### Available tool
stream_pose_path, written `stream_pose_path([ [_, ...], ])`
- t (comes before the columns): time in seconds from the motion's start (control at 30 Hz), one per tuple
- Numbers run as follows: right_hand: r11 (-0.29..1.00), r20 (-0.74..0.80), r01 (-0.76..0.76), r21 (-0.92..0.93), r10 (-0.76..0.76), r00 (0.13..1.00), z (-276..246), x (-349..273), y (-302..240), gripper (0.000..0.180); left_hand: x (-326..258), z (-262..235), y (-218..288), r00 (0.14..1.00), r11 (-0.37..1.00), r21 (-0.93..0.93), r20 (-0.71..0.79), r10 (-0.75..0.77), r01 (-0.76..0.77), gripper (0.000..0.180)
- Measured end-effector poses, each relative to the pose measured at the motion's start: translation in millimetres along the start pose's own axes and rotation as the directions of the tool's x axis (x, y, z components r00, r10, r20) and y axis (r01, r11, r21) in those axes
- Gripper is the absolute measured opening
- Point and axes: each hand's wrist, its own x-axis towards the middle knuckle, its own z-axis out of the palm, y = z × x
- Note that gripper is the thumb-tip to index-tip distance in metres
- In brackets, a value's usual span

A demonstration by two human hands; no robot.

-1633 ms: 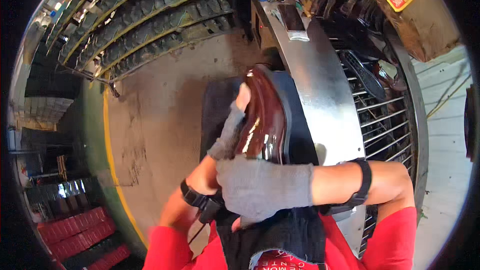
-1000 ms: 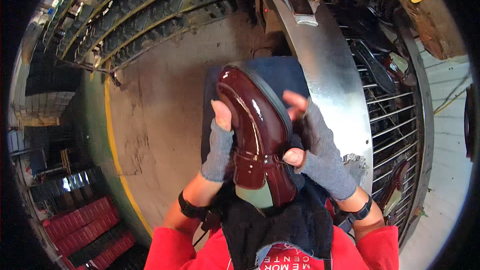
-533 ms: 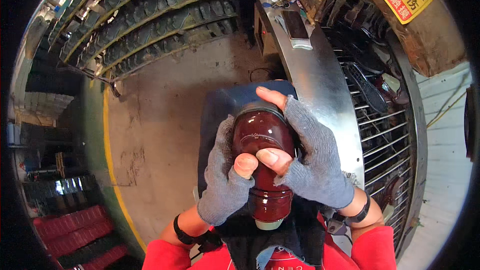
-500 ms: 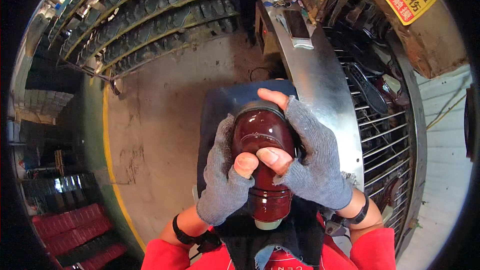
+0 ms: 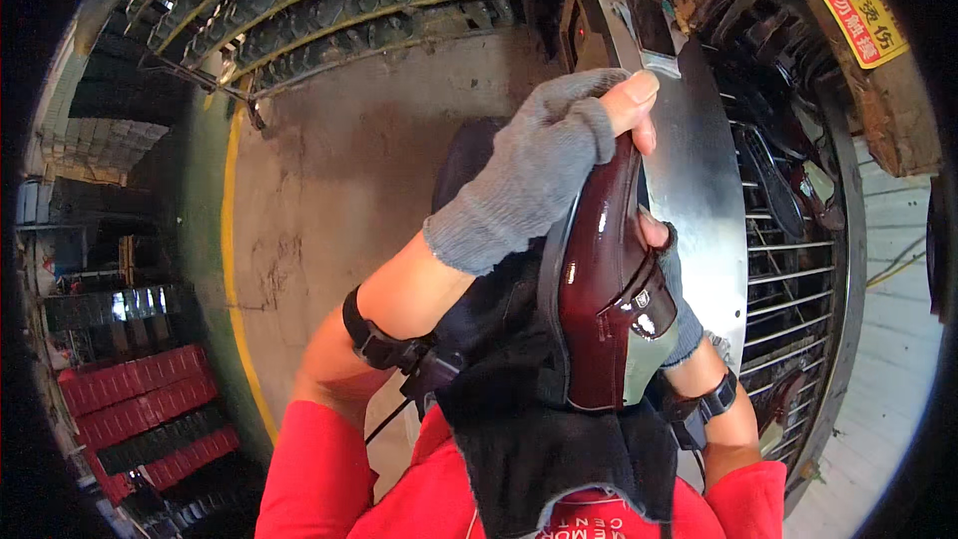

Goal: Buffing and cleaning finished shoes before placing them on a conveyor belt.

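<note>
Both gloved hands [image 5: 539, 170] [image 5: 671, 284] raised, fingers curled.

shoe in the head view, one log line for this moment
left hand: grips shoe toe from above | right hand: behind shoe, supporting | shoe: glossy dark red, on edge | black cloth: beneath

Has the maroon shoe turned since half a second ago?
Yes. The maroon shoe then showed its toe end-on to the camera; now it lies side-on along the steel panel, left hand over its upper end, right hand behind.

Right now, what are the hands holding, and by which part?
Both hold a dark red shoe: the left hand wraps its upper end, the right hand supports its far side.
</note>
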Motion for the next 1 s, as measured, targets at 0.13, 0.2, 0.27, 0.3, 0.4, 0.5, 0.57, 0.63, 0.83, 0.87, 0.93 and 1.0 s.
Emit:
stream_pose_path([
  [0.13, 0.988, -0.110, -0.009, -0.156, -0.008, 0.994, 1, -15, 12, 0.079, -10, 5, -17, 0.985, 0.991, -0.111, -0.147, -0.093, 0.077, 0.048],
  [0.2, 0.977, -0.390, -0.077, -0.200, -0.007, 0.921, 7, -42, 20, 0.090, -16, 0, -17, 0.976, 0.985, -0.138, -0.180, -0.125, 0.101, 0.046],
  [0.27, 0.820, -0.352, -0.058, -0.570, -0.180, 0.919, -22, -92, 16, 0.089, -20, 1, -20, 0.954, 0.978, -0.136, -0.233, -0.189, 0.160, 0.041],
  [0.3, 0.522, -0.240, -0.035, -0.852, -0.331, 0.913, -32, -105, 13, 0.087, -19, 4, -24, 0.931, 0.968, -0.134, -0.271, -0.244, 0.214, 0.039],
  [0.4, 0.458, -0.520, -0.365, -0.811, -0.278, 0.807, 20, -94, 27, 0.077, -50, 23, -43, 0.891, 0.984, -0.176, -0.445, -0.084, 0.005, 0.045],
  [0.5, 0.438, -0.525, -0.334, -0.835, -0.450, 0.722, 30, -76, 48, 0.066, -83, 42, -67, 0.839, 0.986, 0.149, -0.526, 0.138, -0.069, 0.056],
  [0.57, 0.545, -0.555, -0.292, -0.786, -0.415, 0.721, 37, -65, 52, 0.059, -90, 47, -69, 0.811, 0.984, 0.156, -0.563, 0.162, -0.089, 0.055],
  [0.63, 0.531, -0.518, -0.247, -0.810, -0.451, 0.727, 31, -49, 52, 0.053, -89, 24, -73, 0.868, 0.799, 0.599, -0.366, 0.336, -0.056, 0.057],
  [0.83, 0.690, -0.464, -0.011, -0.724, -0.474, 0.748, 7, 2, 19, 0.046, -71, -5, -119, 0.937, 0.978, -0.206, -0.336, -0.098, 0.028, 0.072],
  [0.87, 0.697, -0.446, 0.024, -0.716, -0.485, 0.752, -8, 13, 19, 0.046, -100, -3, -146, 0.950, 0.958, -0.273, -0.264, -0.164, 0.089, 0.074],
  [0.93, 0.605, -0.399, 0.008, -0.796, -0.534, 0.745, -40, 20, 14, 0.045, -120, 7, -156, 0.957, 0.919, -0.356, -0.166, -0.240, 0.168, 0.077],
  [1.0, 0.540, -0.366, -0.015, -0.842, -0.550, 0.751, -46, 21, -1, 0.045, -118, 13, -145, 0.858, 0.831, -0.459, -0.238, -0.456, 0.314, 0.074],
])
